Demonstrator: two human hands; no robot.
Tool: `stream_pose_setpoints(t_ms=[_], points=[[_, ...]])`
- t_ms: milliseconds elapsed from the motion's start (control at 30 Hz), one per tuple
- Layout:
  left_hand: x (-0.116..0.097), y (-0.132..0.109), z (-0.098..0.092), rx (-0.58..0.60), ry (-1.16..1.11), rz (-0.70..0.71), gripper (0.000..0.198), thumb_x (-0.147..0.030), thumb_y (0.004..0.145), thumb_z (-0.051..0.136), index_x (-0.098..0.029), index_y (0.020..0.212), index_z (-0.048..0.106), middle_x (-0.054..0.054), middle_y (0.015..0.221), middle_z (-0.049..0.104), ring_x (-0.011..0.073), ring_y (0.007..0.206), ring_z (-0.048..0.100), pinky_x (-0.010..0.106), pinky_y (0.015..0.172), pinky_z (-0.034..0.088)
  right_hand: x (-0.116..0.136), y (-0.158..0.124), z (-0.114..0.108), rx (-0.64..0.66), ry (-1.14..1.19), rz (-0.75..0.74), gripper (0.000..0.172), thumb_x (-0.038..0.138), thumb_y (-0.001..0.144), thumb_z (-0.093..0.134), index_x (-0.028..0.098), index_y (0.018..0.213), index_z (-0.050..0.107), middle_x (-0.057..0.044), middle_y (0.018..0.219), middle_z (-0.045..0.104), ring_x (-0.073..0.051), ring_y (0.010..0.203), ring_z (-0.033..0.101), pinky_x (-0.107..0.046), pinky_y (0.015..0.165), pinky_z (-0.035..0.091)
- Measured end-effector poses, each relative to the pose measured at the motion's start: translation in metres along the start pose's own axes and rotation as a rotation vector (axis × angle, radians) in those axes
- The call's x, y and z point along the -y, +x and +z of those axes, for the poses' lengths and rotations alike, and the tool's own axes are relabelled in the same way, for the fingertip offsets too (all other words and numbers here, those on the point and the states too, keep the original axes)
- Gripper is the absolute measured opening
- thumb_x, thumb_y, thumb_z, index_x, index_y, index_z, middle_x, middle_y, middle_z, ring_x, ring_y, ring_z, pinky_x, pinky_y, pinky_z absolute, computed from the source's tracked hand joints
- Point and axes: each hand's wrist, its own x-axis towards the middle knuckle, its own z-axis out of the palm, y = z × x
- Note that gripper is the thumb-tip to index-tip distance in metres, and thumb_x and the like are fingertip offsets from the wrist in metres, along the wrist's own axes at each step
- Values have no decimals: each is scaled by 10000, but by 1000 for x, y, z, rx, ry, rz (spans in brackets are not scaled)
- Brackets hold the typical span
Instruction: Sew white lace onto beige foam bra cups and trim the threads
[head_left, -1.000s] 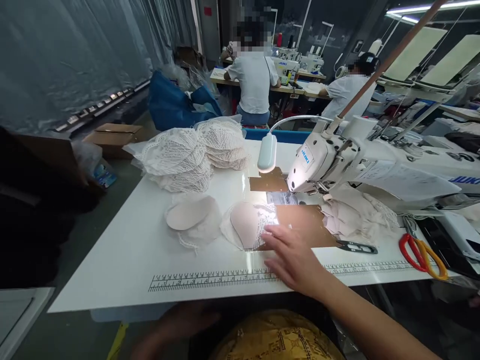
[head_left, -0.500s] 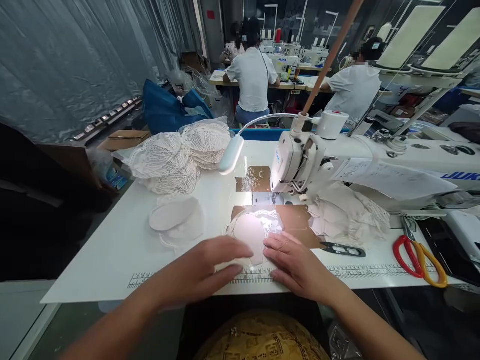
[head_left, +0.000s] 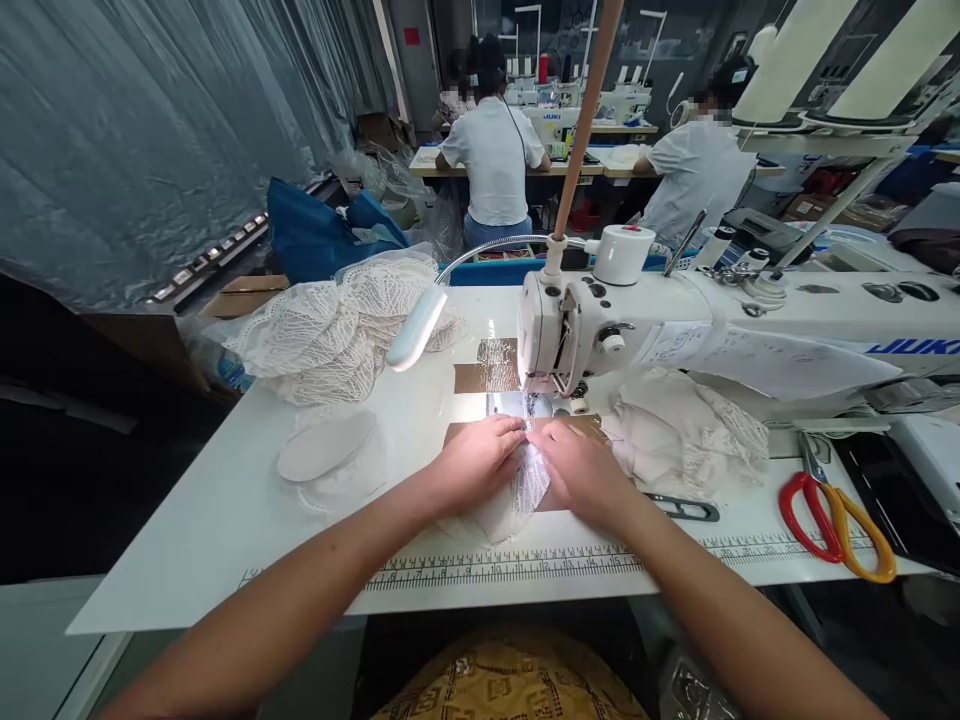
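A lace bra cup [head_left: 529,492] lies on the white table [head_left: 225,520], on a brown sheet [head_left: 459,433] just in front of the needle of the sewing machine [head_left: 570,315]. It is pale cream, with a smooth rounded pad below and white openwork lace catching the light along its upper part. The left hand [head_left: 480,462] and right hand [head_left: 583,472] meet over it, their fingers curled down on its top edge, holding it. The cup's lower rim shows between the wrists, near the printed ruler [head_left: 525,568].

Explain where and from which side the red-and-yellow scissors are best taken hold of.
Probably take the scissors by the handle loops, coming from above on the person's side: they lie flat, loops nearest the person, blades pointing away toward the sewing machine.
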Motion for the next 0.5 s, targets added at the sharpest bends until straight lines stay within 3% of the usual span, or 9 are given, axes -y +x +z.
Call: stream_pose_setpoints(t_ms=[133,500], points=[[9,5,-1,8,10,-6,284,-230,916,479,-123,1150,602,153,1235,599,262,1119,565,441,944,494,5,7,7,5,-129,62,290,59,811,487,189,1042,603,-68,906,583,-204,825,520,-290,628,357],[31,21,-1,9,37,107,357,-244,936,451,-56,1202,597,183,1272,584,281,1145,557,415,967,493,3,15,14,-52,-118,181,316,80,856,438,195,1088,619,-69,882,606,-209,811,534,-301,644,369]])
